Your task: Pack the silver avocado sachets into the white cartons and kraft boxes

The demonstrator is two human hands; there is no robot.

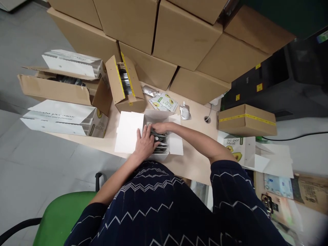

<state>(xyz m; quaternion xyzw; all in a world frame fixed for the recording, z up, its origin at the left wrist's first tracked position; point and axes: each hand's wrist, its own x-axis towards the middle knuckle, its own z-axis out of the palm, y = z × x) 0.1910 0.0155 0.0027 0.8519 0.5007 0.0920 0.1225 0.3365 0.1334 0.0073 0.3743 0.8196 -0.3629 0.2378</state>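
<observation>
An open white carton (128,131) lies on the wooden desk (194,160) right in front of me, its flaps spread flat. Dark pouches (161,145) are packed inside it. My left hand (145,143) rests over the carton's left side, fingers pressed down on the pouches. Reaching in from the right, my right hand (160,127) curls its fingers onto the top of the same row of pouches. What the fingertips grip is hidden inside the carton.
Loose Super Meal sachets (165,101) and a silver pouch (185,112) lie behind the carton. A small open brown box (125,85) stands beside them. Stacked brown cartons (179,37) form a wall behind. White Super Meal cartons (66,119) sit left, a taped box (246,119) right.
</observation>
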